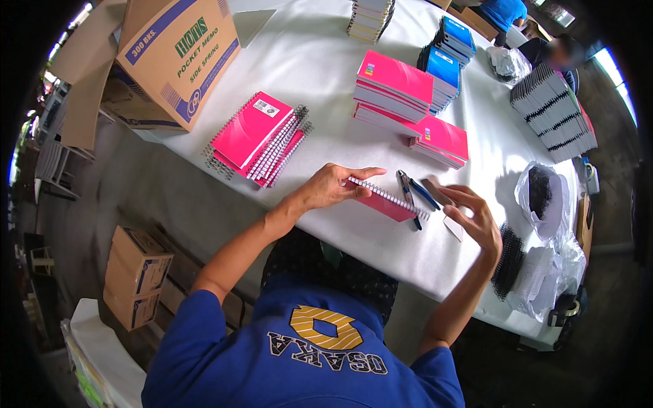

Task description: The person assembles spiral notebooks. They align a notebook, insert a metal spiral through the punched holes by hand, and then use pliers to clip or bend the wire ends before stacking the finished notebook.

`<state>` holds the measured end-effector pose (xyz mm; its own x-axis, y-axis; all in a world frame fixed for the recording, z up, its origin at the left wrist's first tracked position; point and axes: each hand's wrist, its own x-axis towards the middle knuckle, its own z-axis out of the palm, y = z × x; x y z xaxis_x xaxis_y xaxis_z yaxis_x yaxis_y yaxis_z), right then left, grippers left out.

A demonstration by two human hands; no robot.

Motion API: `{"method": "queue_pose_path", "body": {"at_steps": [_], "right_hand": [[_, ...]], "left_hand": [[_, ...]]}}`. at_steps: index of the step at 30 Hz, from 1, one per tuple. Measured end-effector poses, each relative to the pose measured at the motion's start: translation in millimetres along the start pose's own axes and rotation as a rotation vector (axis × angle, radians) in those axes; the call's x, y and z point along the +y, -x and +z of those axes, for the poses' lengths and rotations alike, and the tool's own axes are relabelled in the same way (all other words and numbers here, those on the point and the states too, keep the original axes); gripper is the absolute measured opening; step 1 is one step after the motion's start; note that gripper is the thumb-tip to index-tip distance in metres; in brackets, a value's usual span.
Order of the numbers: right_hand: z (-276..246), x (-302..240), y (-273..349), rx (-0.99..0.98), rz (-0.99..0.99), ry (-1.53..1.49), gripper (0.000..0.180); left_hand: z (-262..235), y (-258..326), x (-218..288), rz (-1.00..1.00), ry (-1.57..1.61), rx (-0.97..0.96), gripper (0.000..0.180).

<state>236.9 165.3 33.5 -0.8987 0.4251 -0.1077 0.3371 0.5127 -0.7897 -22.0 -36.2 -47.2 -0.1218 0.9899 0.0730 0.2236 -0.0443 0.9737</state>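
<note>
My left hand (335,185) is closed on a small pink spiral notebook (384,204), pinching the end of its coil edge. A wire coil (394,196) runs along the notebook's upper edge, and its loose end sticks out to the right. Just beyond that end is my right hand (476,216), thumb and fingers apart, one finger blurred; I see nothing held in it. Between the hands lie pliers (425,194) with dark blue handles, partly hidden by the notebook. Below the right fingers is a small white piece (454,228).
Finished pink spiral notebooks (253,132) are stacked at left, beside a large open carton (173,68). Pink unbound pads (394,85) and blue ones (442,68) stand ahead. At right are a tall pad stack (554,112), dark coils (507,262) and plastic bags (544,204). Another person (503,13) is beyond.
</note>
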Motion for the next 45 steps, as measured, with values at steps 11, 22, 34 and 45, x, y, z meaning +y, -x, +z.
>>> {"method": "queue_pose_path", "body": {"at_steps": [11, 22, 34, 45], "right_hand": [[130, 47, -11, 0.582, -0.009, 0.939, 0.049], [125, 1, 13, 0.739, 0.175, 0.532, 0.039], [146, -71, 13, 0.633, -0.315, 0.506, 0.046], [103, -20, -6, 0.421, 0.054, 0.208, 0.028]], "left_hand": [[3, 1, -15, 0.099, 0.136, -0.118, 0.064], [20, 7, 7, 0.126, -0.403, 0.22, 0.053], [28, 12, 32, 0.257, -0.876, 0.529, 0.071], [-76, 57, 76, 0.31, -1.274, 0.657, 0.06]]}}
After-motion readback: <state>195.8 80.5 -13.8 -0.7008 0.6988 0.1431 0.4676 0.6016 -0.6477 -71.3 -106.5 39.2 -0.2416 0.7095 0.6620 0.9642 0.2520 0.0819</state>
